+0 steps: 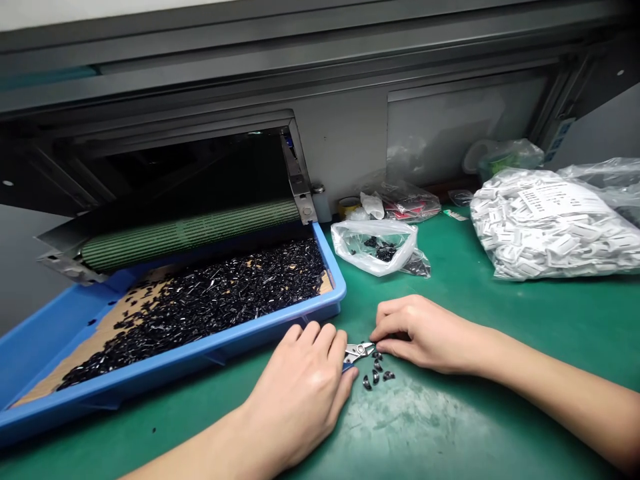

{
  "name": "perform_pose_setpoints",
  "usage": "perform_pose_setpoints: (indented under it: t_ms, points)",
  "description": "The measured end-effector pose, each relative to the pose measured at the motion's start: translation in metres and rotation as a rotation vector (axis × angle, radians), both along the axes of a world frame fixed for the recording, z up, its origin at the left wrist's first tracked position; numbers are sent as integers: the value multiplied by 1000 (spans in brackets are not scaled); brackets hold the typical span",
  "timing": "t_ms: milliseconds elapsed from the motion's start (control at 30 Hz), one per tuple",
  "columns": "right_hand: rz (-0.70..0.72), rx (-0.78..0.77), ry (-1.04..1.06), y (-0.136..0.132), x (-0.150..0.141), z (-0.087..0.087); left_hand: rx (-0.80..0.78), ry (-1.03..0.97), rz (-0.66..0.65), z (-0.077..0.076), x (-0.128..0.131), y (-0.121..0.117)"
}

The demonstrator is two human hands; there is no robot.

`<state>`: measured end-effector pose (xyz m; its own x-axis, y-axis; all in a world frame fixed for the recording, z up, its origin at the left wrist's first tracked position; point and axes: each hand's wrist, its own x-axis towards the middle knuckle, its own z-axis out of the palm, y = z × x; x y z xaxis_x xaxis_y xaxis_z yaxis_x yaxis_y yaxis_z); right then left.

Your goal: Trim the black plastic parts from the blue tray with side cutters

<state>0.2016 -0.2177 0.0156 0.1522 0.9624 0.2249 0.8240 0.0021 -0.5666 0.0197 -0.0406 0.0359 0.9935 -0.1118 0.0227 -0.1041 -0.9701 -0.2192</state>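
My left hand is wrapped round a pair of small cutting pliers, whose metal jaws point right. At the tip of those jaws, my right hand is closed in a pinch. What its fingertips hold is mostly hidden; a small dark bit shows beside them. Just below the pliers lie several small curved black plastic pieces on the green tabletop.
A blue tray holds many small black parts under the green conveyor belt roller. Behind my hands sits an open clear bag with black pieces inside. A large bag of white parts stands at right.
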Motion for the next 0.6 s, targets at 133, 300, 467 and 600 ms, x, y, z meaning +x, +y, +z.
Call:
perform_pose_setpoints:
  t_ms: [133,300,467,600]
  points:
    - [-3,-13,4,0,-2,0,-3,17,1,1,1,-1]
    - [3,-30,6,-1,-5,1,29,37,-6,4,1,-5]
    - [13,-52,39,-3,-4,4,84,74,-34,10,3,-9]
    - [38,-74,96,-3,1,8,126,104,-55,16,5,-11]
